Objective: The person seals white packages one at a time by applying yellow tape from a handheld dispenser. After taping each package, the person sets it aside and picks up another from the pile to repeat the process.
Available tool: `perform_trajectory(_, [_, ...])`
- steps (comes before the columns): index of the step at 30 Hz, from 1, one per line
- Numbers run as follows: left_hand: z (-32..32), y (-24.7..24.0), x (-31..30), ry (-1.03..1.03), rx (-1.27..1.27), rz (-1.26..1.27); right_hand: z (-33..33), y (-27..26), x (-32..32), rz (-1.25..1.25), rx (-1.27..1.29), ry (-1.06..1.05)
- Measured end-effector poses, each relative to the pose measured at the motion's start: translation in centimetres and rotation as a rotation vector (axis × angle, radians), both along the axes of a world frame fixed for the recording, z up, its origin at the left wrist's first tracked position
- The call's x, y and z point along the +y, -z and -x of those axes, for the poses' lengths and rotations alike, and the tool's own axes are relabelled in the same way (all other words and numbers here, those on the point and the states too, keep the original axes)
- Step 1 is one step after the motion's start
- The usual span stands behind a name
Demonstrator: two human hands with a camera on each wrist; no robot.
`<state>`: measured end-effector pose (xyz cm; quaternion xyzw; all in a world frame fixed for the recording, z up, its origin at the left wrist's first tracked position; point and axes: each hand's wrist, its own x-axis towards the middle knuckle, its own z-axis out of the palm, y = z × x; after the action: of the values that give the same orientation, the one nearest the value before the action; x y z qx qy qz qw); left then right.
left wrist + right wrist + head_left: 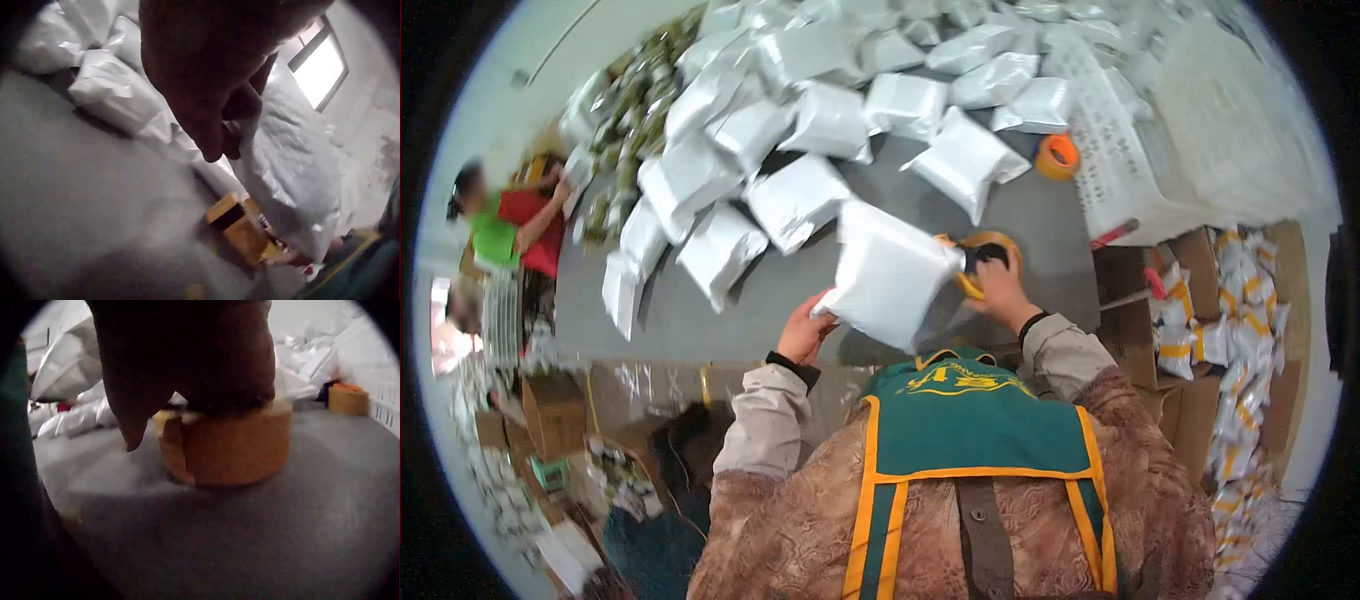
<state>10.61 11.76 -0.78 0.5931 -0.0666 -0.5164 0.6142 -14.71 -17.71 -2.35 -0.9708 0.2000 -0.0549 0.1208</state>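
My left hand [803, 332] pinches the lower left edge of a puffy white mailer bag [885, 275], which is tilted above the grey table. In the left wrist view that hand [206, 69] appears dark, with its fingertips on the side of the bag [290, 156]. My right hand [1003, 292] grips a wide roll of yellow-brown packing tape to the right of the bag. Seen from the right wrist, the tape roll [237, 450] stands flat on the table; the fingers cover its top and the thumb hangs at its left side.
Many white mailer bags [800, 200] are heaped across the back of the grey table [1050, 270]. Another orange tape roll [1057, 157] sits by a white plastic crate [1125, 165]. At the far left, a person in green [495, 240] works beside stacked packets. Taped bags [1240, 340] fill the right side.
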Motion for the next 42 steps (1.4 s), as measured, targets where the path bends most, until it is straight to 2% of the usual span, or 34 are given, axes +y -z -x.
perform_trajectory(2, [0.5, 2.3, 3.0, 0.096, -0.124, -0.203, -0.7, 0.5, -0.4, -0.094, 0.127, 0.031])
perform_trajectory(5, [2.4, 2.1, 4.9, 0.079, -0.703, -0.402, 0.3, -1.8, -1.2, -0.060, 0.146, 0.081])
perform_trajectory(6, [3.0, 2.2, 5.1, 0.039, -1.296, -0.570, 0.9, -2.5, -1.2, -0.166, 0.091, 0.167])
perform_trajectory(8, [3.5, -1.4, 3.9, -0.018, -1.200, -0.331, 2.7, -4.2, -0.6, -0.377, -0.024, 0.342])
perform_trajectory(9, [3.9, -3.3, 3.1, -0.044, -1.151, -0.215, 3.4, -5.7, 0.2, -0.497, -0.062, 0.309])
perform_trajectory(11, [5.8, -4.9, 0.2, -0.010, -0.539, -0.088, 4.3, -9.4, 2.1, -0.741, -0.146, 0.242])
perform_trajectory(13, [8.0, -5.9, -2.5, 0.043, -0.362, 0.097, 4.2, -11.7, 4.0, -1.002, -0.109, 0.151])
perform_trajectory(14, [8.8, -6.8, -3.7, 0.055, -0.179, 0.126, 3.7, -11.5, 4.7, -1.155, -0.082, 0.094])
perform_trajectory(16, [9.1, -7.5, -4.7, 0.000, 0.219, 0.136, 2.9, -11.8, 5.7, -1.225, -0.028, 0.079])
perform_trajectory(17, [8.7, -7.8, -4.8, -0.017, 0.231, 0.142, 2.6, -11.6, 6.1, -1.301, -0.018, 0.106])
perform_trajectory(20, [7.3, -8.1, -4.3, -0.035, 0.324, 0.183, 1.5, -12.0, 6.3, -1.190, 0.021, 0.023])
perform_trajectory(24, [5.5, -8.4, -5.3, -0.055, 0.434, 0.199, 0.8, -11.9, 6.1, -1.211, -0.067, 0.017])
perform_trajectory(27, [4.2, -8.2, -5.9, 0.031, 0.321, 0.232, 0.6, -12.3, 6.0, -1.244, -0.148, 0.024])
perform_trajectory(30, [1.5, -8.4, -6.0, -0.034, 0.243, 0.196, 1.2, -14.5, 5.3, -1.047, -0.080, 0.029])
perform_trajectory(31, [-1.5, -9.5, -5.2, 0.159, -0.523, 0.153, 2.5, -14.1, 4.8, -1.020, -0.058, 0.070])
perform_trajectory(32, [-4.8, -6.8, -4.8, -0.198, 0.011, 0.195, 4.6, -13.4, 3.4, -0.985, -0.032, 0.095])
perform_trajectory(33, [-7.9, -4.8, -3.9, -0.248, -0.171, 0.119, 6.4, -12.5, 2.2, -0.950, -0.003, 0.119])
perform_trajectory(34, [-10.4, -3.1, -3.3, -0.326, -0.177, 0.054, 7.8, -11.3, 1.5, -0.932, 0.061, 0.204])
perform_trajectory(35, [-11.4, -2.0, -2.7, -0.234, -0.385, -0.106, 9.0, -9.7, 1.0, -0.913, 0.125, 0.288])
perform_trajectory(37, [-11.1, 5.0, -3.3, 0.093, -0.405, -0.380, 9.0, -6.8, 1.2, -0.831, 0.279, 0.389])
perform_trajectory(39, [-7.4, 4.6, -6.1, 0.247, -0.560, -0.558, 7.0, -5.0, 1.7, -0.700, 0.444, 0.433])
perform_trajectory(42, [-7.5, 13.4, -8.4, 0.394, -1.178, -0.510, 2.7, -5.3, 3.5, -0.640, 0.453, 0.440])
